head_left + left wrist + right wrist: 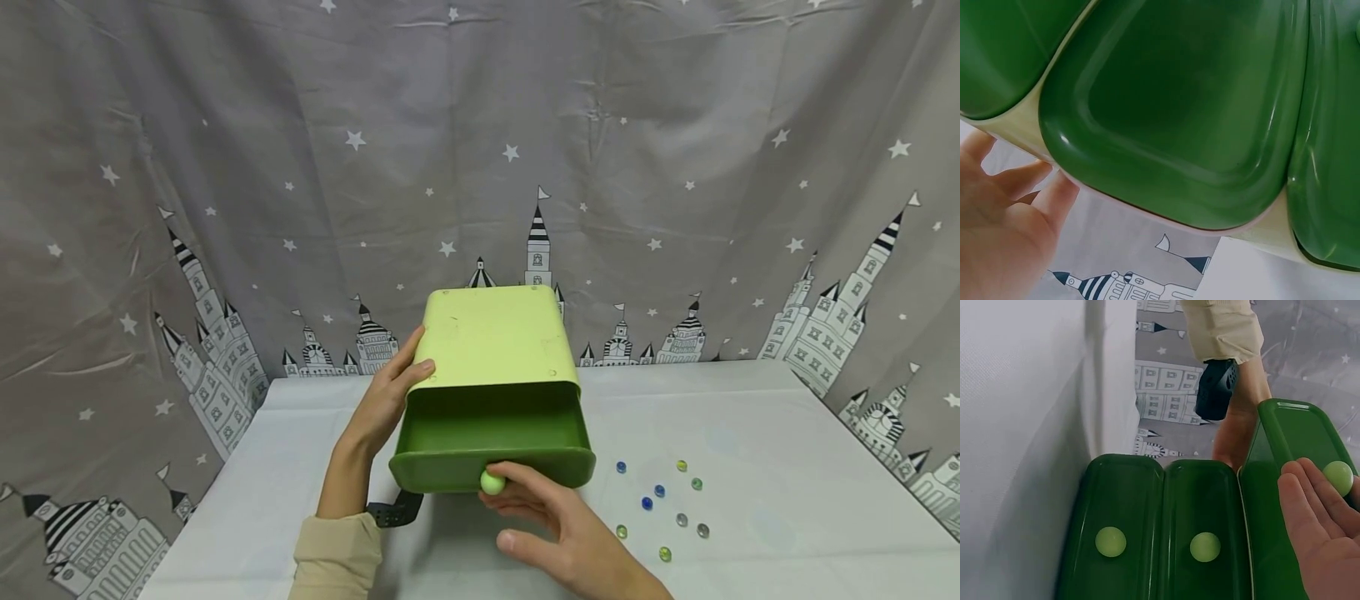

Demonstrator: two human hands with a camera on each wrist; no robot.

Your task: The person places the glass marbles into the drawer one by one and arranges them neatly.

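In the head view a pale lime drawer cabinet (491, 337) stands with its green top drawer (442, 475) pulled out; the visible inside holds nothing. My left hand (382, 408) rests against the cabinet's left side, thumb at the top edge; its fingers (1060, 197) touch the pale side in the left wrist view. My right hand (558, 537) holds the round lime knob (492, 482) between its index finger above and other fingers below, with the thumb apart. The right wrist view shows two lower drawers (1124, 494) pushed in, each with its own knob (1110, 542).
Several glass marbles (659, 491), blue, green, yellowish and clear, lie scattered on the white tabletop (810, 467) right of the cabinet. Behind it hangs a grey curtain (637, 100) printed with castles and stars. A black wrist device (397, 510) sits at the left sleeve.
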